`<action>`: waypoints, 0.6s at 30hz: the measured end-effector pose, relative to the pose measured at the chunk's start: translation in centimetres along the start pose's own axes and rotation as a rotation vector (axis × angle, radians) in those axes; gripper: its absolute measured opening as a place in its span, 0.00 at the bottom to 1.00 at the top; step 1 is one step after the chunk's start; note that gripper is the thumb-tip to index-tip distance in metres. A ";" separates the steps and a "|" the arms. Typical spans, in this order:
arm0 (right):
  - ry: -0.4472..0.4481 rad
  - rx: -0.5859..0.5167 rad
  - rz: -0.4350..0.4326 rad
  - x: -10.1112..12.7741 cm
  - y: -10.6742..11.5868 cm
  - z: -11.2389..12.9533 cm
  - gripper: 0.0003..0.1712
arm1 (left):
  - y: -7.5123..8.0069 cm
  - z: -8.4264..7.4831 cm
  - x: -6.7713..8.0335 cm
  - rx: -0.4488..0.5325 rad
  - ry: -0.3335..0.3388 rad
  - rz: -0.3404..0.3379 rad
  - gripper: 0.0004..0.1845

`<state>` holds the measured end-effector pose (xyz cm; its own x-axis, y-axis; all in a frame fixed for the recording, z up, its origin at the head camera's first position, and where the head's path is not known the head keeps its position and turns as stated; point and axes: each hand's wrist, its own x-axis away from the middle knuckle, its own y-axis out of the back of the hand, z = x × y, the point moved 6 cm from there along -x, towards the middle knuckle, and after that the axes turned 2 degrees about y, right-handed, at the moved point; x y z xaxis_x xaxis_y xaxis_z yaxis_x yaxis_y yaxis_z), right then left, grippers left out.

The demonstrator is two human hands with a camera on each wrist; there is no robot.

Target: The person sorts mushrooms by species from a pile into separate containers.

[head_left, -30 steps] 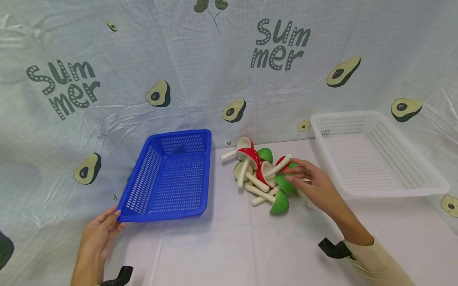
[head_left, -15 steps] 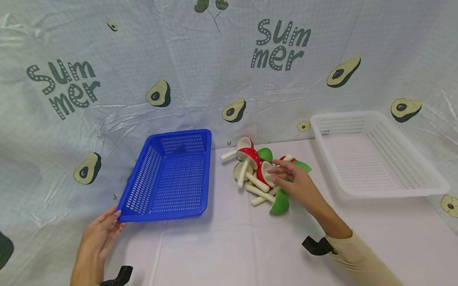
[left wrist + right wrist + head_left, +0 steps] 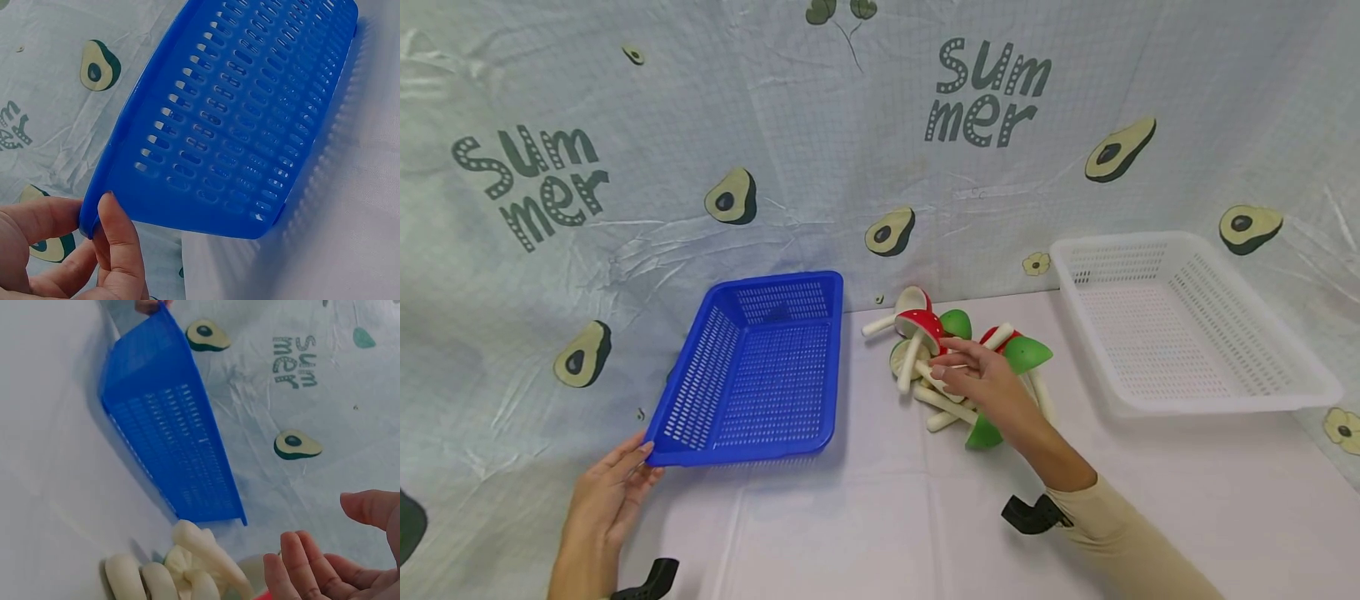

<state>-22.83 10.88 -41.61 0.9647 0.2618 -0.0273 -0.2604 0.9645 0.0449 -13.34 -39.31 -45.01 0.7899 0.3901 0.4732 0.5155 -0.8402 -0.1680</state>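
Note:
My left hand (image 3: 606,497) pinches the near left corner of a blue plastic basket (image 3: 775,392). In the left wrist view, thumb and fingers lie on either side of the basket's rim (image 3: 106,181). Over a heap of toy mushrooms, my right hand (image 3: 985,387) hovers with its fingers loosely extended and nothing in them. The heap mixes a red-capped mushroom (image 3: 920,325), a green-capped mushroom (image 3: 1028,355) and several others with cream stems. The hand hides part of the heap. In the right wrist view, the right hand (image 3: 344,569) is above pale stems (image 3: 209,553).
A white plastic basket (image 3: 1180,350) with slotted walls stands at the right. The white tabletop (image 3: 850,533) meets a pale backdrop (image 3: 820,150) printed with avocados and lettering. The mushroom heap lies between the two baskets.
My right hand has moved left across the mushroom heap, uncovering the green and red caps at its right side. The left hand and both baskets stay where they were.

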 end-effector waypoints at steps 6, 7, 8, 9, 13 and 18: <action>-0.055 -0.072 -0.004 -0.7 -1.0 -0.9 0.37 | 0.1 0.1 0.0 0.021 0.019 -0.016 0.09; -0.060 -0.085 -0.004 -0.8 -1.2 -0.9 0.37 | 0.1 0.1 0.0 0.025 0.021 -0.016 0.09; -0.066 -0.097 0.000 -0.9 -1.4 -1.0 0.38 | 0.2 0.1 0.0 0.028 0.023 -0.016 0.08; -0.074 -0.111 0.001 -0.9 -1.6 -1.1 0.39 | 0.2 0.1 0.1 0.031 0.025 -0.015 0.08; -0.110 -0.157 0.016 -1.1 -2.5 -1.5 0.40 | 0.2 0.1 0.1 0.030 0.024 -0.013 0.08; -0.156 -0.191 0.034 -1.4 -3.5 -2.4 0.40 | 0.2 0.2 0.0 0.026 0.022 -0.029 0.08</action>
<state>-23.33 7.22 -44.10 0.9457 0.2994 0.1265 -0.2806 0.9485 -0.1469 -13.20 -39.40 -45.23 0.7670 0.4058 0.4969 0.5472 -0.8182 -0.1765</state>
